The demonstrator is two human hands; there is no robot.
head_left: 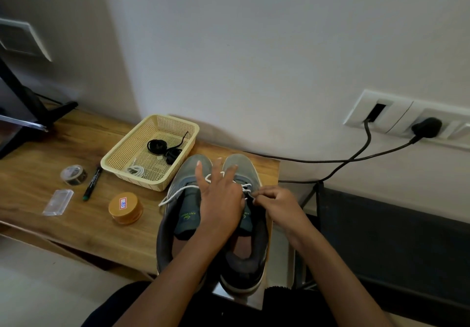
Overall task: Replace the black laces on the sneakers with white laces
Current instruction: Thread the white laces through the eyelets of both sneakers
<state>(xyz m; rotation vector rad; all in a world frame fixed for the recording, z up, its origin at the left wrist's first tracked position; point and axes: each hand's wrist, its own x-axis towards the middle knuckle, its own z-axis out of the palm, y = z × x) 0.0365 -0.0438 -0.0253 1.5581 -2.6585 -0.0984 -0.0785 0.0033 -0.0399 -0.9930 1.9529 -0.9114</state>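
Left hand [221,199] lay released, fingers straight and splayed, across the tongues of the pair of grey mesh sneakers [189,171], fingertips toward the toes at twelve o'clock. Right hand [276,203] was grasping: thumb and forefinger pinched the thin white lace [178,193] at the eyelets of the right-side shoe. We noted the lace partly threaded there, with a loose run trailing over the other shoe toward nine o'clock. Sneakers stood side by side, toes to the wall, at the right end of the wooden table [63,148]. At ten o'clock from them we logged a cream perforated plastic basket [175,123] holding coiled black laces [157,146] and a bundled white cord [136,170]. At nine o'clock: an orange round lid [126,207], a black marker [92,183], a tape roll [73,174].
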